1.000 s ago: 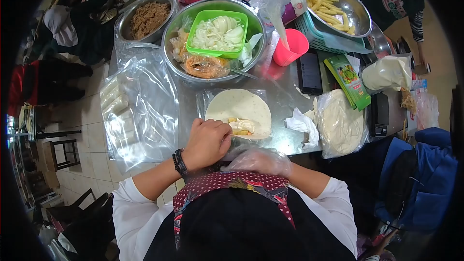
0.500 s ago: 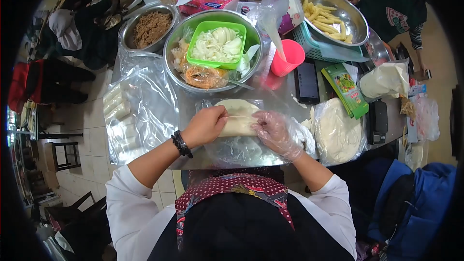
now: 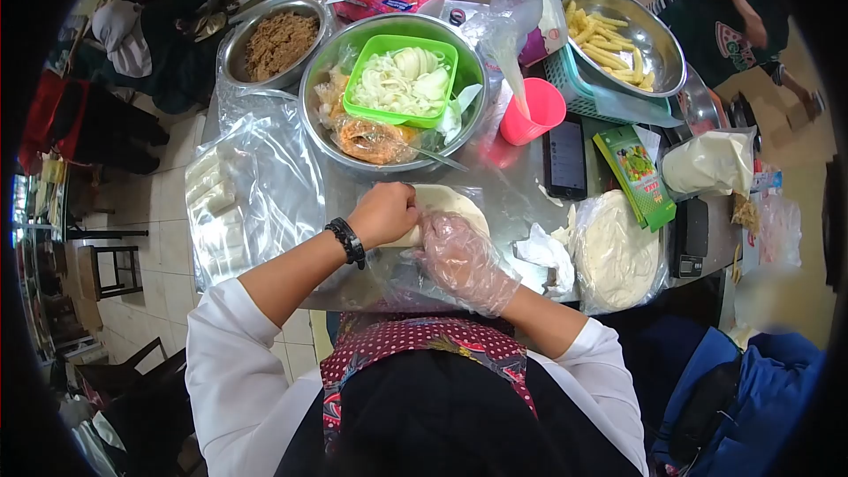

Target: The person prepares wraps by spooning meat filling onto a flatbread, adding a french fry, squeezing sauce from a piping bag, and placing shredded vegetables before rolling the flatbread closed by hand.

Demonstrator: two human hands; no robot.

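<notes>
A pale flat dough sheet (image 3: 461, 200) lies on clear plastic at the table's near edge, its near part folded over. My bare left hand (image 3: 385, 214), with black bracelets at the wrist, is closed on the left end of the dough. My right hand (image 3: 461, 256), in a clear plastic glove, rests over the folded part with its fingers curled onto it close to my left hand. Its fingertips are partly hidden. Just right of it lies a crumpled white tissue (image 3: 546, 253), then a plastic-wrapped stack of dough sheets (image 3: 618, 252).
Wrapped white rolls (image 3: 212, 185) lie under plastic on the left. Behind the dough stands a steel bowl (image 3: 311, 137) holding a green box of sliced onion (image 3: 402, 79). A pink cup (image 3: 534, 113), phone (image 3: 565, 159) and bowl of yellow sticks (image 3: 669, 53) stand right. A co-worker (image 3: 724, 18) is beyond.
My right hand has moved left and nearer my body, from the dough's right end onto its folded part. My left hand has shifted slightly left, still on the dough.
</notes>
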